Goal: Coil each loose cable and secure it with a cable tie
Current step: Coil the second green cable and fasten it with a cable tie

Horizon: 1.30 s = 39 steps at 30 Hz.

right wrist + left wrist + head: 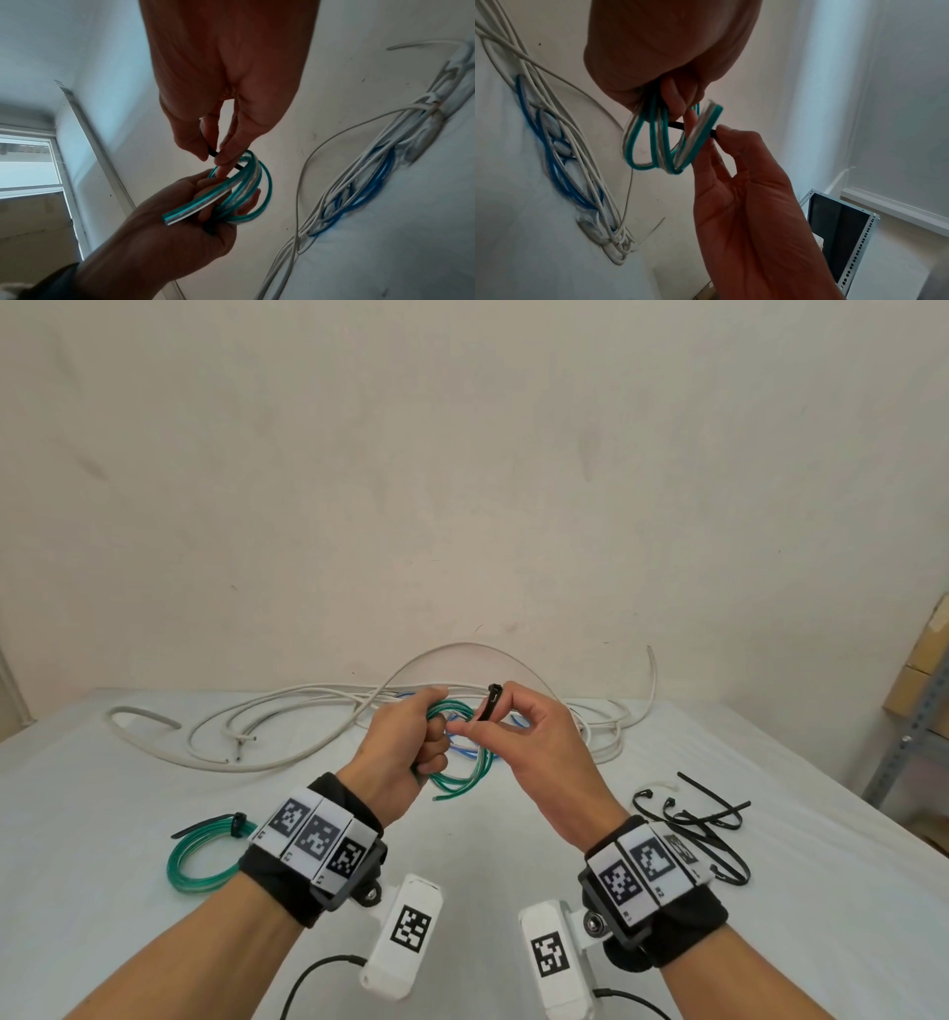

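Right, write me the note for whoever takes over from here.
Left hand: grips the green cable coil, held up off the table.
Right hand: pinches a black cable tie, its tail passing through the coil, not yet closed.
Done: one green coil, already tied, lies on the table at the near left.
Left: thread and tighten this tie, then coil and tie the white cables and the blue cable, lying loose at the far side.
Spare ties lie at the near right.
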Each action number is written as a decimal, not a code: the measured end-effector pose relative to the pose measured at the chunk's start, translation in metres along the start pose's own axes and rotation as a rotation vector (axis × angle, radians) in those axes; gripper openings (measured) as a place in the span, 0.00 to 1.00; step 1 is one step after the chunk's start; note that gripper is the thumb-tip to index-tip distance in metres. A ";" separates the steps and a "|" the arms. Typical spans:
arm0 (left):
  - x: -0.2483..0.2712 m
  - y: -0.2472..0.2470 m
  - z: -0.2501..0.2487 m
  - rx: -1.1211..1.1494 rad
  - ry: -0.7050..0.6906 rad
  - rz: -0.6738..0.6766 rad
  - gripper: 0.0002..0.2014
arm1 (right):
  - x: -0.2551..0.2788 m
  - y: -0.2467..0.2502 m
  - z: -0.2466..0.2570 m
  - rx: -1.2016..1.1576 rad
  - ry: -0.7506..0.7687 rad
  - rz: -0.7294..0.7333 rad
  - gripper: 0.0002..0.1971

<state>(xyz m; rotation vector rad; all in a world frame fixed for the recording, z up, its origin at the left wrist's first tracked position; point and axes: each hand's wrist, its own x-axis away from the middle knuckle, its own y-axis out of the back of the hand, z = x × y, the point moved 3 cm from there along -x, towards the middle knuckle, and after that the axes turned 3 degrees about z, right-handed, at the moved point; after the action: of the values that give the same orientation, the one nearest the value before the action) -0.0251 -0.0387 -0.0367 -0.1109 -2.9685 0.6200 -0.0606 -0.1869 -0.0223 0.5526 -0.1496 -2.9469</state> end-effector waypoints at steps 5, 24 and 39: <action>0.004 -0.002 -0.003 -0.021 -0.023 0.061 0.11 | 0.001 -0.001 0.002 0.016 -0.013 0.001 0.17; 0.013 -0.008 -0.003 -0.251 -0.211 0.190 0.12 | -0.002 0.004 0.010 0.002 -0.091 -0.191 0.11; 0.010 0.001 -0.002 -0.275 -0.184 0.192 0.08 | -0.005 0.013 0.013 0.208 0.093 -0.342 0.06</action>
<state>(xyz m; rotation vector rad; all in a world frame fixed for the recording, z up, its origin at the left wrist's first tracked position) -0.0346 -0.0362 -0.0344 -0.3842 -3.2323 0.2457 -0.0591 -0.1975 -0.0070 0.8168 -0.3911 -3.2471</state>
